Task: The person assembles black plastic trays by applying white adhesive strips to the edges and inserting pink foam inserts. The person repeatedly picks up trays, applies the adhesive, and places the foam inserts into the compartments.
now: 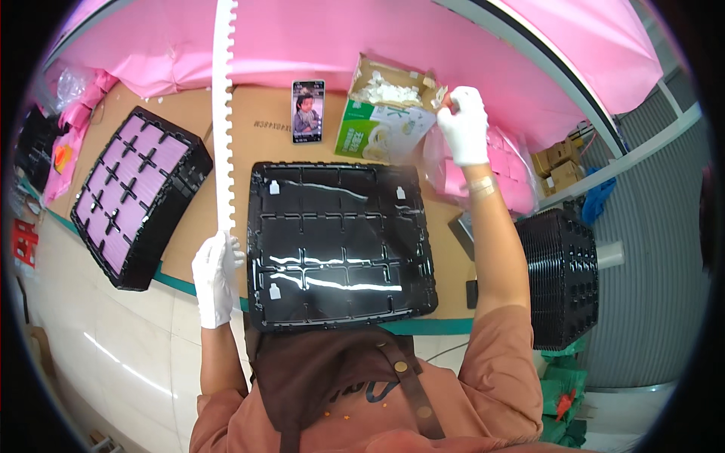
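My left hand [217,273], in a white glove, is closed on a long white strip [224,143] with a notched right edge. The strip runs up past the top of the view. In front of me lies a black plastic tray [343,234], glossy and ribbed, with 3 small white labels stuck to it. My right hand [467,128], also gloved, is raised with curled fingers at the right rim of an open cardboard box [385,134] of white scraps. What its fingertips hold, if anything, is too small to make out.
A black tray with lilac panels [136,181] lies tilted at the left. Behind the middle tray a phone [307,112] stands upright. Pink wrapped goods [502,177] sit beyond my right forearm. Stacked black trays [563,279] rise at the right. Cardboard [189,249] covers the table.
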A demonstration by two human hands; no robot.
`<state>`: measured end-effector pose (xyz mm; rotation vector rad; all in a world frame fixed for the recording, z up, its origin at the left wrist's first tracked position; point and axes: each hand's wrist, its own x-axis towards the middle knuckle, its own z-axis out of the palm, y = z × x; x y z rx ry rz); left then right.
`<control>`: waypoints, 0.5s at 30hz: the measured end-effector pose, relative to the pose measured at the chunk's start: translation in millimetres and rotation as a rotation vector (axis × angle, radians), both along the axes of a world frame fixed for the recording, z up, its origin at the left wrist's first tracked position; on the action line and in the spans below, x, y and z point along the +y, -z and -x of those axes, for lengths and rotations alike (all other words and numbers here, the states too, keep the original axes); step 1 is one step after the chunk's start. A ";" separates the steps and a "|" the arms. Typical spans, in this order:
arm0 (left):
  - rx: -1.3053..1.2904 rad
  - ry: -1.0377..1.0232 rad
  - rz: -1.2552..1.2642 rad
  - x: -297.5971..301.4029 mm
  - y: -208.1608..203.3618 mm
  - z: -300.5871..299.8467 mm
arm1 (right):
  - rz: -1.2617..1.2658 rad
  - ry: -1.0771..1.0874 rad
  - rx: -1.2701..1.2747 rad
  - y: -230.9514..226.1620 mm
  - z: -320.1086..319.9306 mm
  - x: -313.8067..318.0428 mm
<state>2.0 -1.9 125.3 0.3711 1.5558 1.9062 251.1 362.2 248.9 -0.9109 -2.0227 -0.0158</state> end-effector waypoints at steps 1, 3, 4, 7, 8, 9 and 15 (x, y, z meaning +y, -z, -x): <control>0.002 0.016 -0.001 1.9 -2.3 1.7 | -0.054 0.060 -0.127 8.7 -4.8 32.8; 0.026 -0.004 0.019 -4.1 -6.2 6.0 | -0.074 0.095 -0.255 18.7 -4.8 58.1; 0.039 -0.040 0.039 -11.4 -4.3 6.8 | -0.045 0.066 -0.264 22.0 -0.2 49.6; 0.013 -0.104 0.081 -26.3 4.3 14.5 | 0.204 -0.095 -0.325 47.3 -3.9 12.7; -0.010 -0.114 0.096 -28.6 8.0 16.4 | 0.252 -0.112 -0.569 54.8 -8.8 -2.5; -0.028 -0.104 0.088 -29.0 10.6 16.5 | 0.342 -0.197 -0.676 61.9 -11.6 -18.6; -0.038 -0.044 0.059 -13.2 3.3 9.1 | 0.626 -0.172 -0.664 117.8 -29.2 -25.9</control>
